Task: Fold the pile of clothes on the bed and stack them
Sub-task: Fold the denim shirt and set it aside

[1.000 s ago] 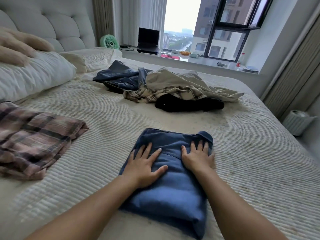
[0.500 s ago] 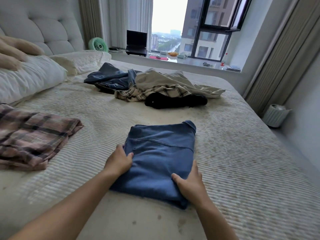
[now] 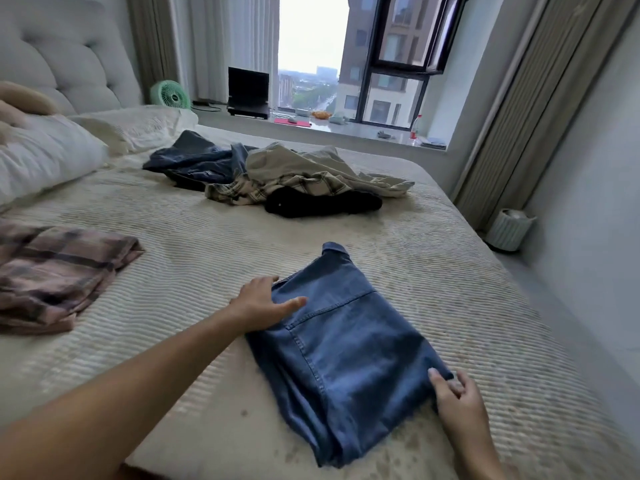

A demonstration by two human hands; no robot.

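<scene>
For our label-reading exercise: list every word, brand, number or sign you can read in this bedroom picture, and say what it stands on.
None can be read.
Bottle on the windowsill: red label, too small and blurred.
Green fan: centre badge blurred.
Folded blue jeans: no label visible.

Blue denim garment (image 3: 346, 348); pink-brown plaid garment (image 3: 55, 275); cream ribbed bedspread (image 3: 207, 258); green fan (image 3: 170, 95).

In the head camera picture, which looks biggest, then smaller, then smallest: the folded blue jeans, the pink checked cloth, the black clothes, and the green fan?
1. Folded blue jeans, though they lie nearest the camera, which enlarges them.
2. Pink checked cloth, partly cut off at the picture's edge, so its full size is unsure.
3. Black clothes.
4. Green fan, farthest away.
</scene>
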